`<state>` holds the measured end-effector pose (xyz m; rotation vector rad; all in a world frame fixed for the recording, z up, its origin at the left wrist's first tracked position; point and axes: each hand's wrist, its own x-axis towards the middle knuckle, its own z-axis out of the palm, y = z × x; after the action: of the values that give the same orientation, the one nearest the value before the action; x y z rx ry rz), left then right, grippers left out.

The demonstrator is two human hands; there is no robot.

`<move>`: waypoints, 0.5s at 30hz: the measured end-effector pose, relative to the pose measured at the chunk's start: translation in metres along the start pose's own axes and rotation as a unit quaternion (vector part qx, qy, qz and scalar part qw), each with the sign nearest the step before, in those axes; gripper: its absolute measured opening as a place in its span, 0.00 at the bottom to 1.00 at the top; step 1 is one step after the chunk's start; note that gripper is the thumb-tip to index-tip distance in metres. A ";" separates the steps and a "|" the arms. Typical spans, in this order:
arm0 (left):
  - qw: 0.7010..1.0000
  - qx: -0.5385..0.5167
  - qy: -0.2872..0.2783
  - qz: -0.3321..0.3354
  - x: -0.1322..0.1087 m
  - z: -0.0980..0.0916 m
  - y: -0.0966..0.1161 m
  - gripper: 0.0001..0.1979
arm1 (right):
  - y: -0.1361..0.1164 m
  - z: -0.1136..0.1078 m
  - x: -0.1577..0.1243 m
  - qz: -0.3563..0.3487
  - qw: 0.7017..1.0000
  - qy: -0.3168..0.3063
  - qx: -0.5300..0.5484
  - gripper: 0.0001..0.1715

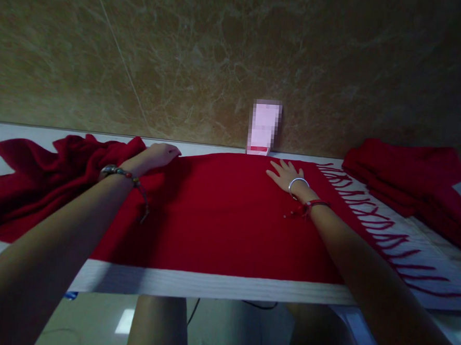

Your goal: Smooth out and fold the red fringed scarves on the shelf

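Red scarf [228,214] pressed flat under spread fingers of right hand [287,174]. Far scarf edge gripped by curled left hand [159,155]. Fringe [368,217] just right of right fingers.

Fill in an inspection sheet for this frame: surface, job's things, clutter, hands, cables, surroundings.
Surface: white wood-grain tabletop, largely under cloth.
Job's things: red fringed woven scarf, flat in the middle, bunched at left.
Clutter: second red cloth heap at far right; blurred pink upright object against the wall.
Hands: left hand on the scarf's far edge, fingers curled, grip unclear; right hand flat and open on the scarf.
Cables: thin dark cable below the table edge.
Surroundings: brown marbled wall.
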<state>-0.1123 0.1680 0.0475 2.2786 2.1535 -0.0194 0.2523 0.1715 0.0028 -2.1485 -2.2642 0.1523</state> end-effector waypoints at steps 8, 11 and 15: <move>0.993 -0.016 -0.110 0.025 0.007 -0.004 0.008 0.25 | 0.002 0.001 0.000 -0.002 1.000 0.010 0.002 0.34; 0.993 0.013 -0.113 0.012 0.001 -0.007 0.019 0.21 | 0.002 0.000 -0.001 -0.002 1.000 0.012 0.003 0.34; 0.998 0.033 0.013 -0.058 -0.005 -0.015 0.025 0.17 | 0.001 0.001 -0.002 -0.005 1.000 0.022 0.006 0.33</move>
<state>-0.0880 0.1614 0.0624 2.1955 2.3316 -0.0627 0.2537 0.1698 0.0018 -2.1121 -2.2455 0.1160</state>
